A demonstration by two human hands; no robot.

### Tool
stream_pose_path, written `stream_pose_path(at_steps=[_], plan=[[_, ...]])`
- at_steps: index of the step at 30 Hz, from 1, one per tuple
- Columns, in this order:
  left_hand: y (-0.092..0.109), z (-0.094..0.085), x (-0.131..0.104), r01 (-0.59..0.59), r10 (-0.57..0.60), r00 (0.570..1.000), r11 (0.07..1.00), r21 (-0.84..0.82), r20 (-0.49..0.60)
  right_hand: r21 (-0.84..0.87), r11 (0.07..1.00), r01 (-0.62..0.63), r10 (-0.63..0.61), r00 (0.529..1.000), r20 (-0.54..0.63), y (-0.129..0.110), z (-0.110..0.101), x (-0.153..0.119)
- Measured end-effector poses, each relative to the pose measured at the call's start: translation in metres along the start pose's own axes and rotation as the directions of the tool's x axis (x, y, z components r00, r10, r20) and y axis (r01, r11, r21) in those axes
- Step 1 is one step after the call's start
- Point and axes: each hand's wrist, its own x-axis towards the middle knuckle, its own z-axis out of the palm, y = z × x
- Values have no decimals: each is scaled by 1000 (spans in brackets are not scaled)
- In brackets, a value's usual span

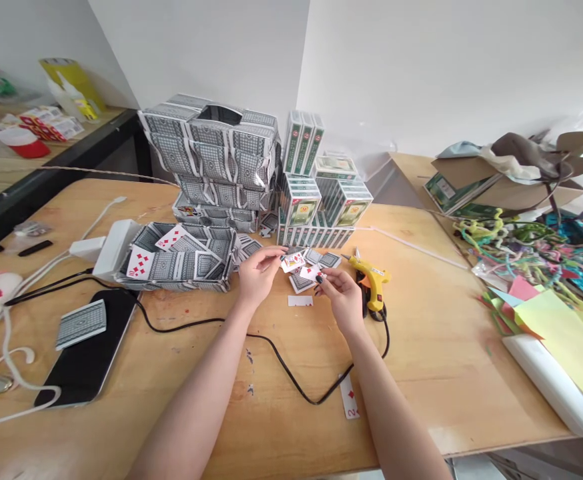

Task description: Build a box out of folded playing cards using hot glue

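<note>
My left hand (pixel 260 275) pinches a small piece of playing card (pixel 292 262) with red print, thumb and fingers together at its edge. Just to the right, my right hand (pixel 340 297) has its fingers closed on another white card piece (pixel 309 272) with a red mark. The two pieces are close together; whether they touch I cannot tell. Below them lie loose playing cards (pixel 330 260) and a cut white strip (pixel 300 301). A yellow hot glue gun (pixel 373 279) stands beside my right hand. Near my right forearm is a cut two of diamonds (pixel 350 398).
A box made of cards (pixel 176 283) holds more cards at left, before a tall card-covered structure (pixel 211 143). Boxed decks (pixel 316 235) are stacked at the back. A black cable (pixel 281 357) crosses the table. Coloured paper (pixel 566 327) and a cardboard box (pixel 521 190) are at right.
</note>
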Motion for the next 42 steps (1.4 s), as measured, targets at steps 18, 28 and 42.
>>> stream_pose_path(at_steps=[18, 28, 42], plan=[[-5, 17, -8, 450, -402, 841, 891, -56, 362, 34, 996, -87, 85, 995, 56, 3, 3, 0], [-8, 15, -6, 474, -425, 866, 866, -161, 263, -741, 665, -98, -353, 832, -427, -8, -50, 15], [-11, 15, -3, 375, -361, 927, 911, -171, 106, -658, 651, -378, -92, 821, -563, 13, -116, 23]])
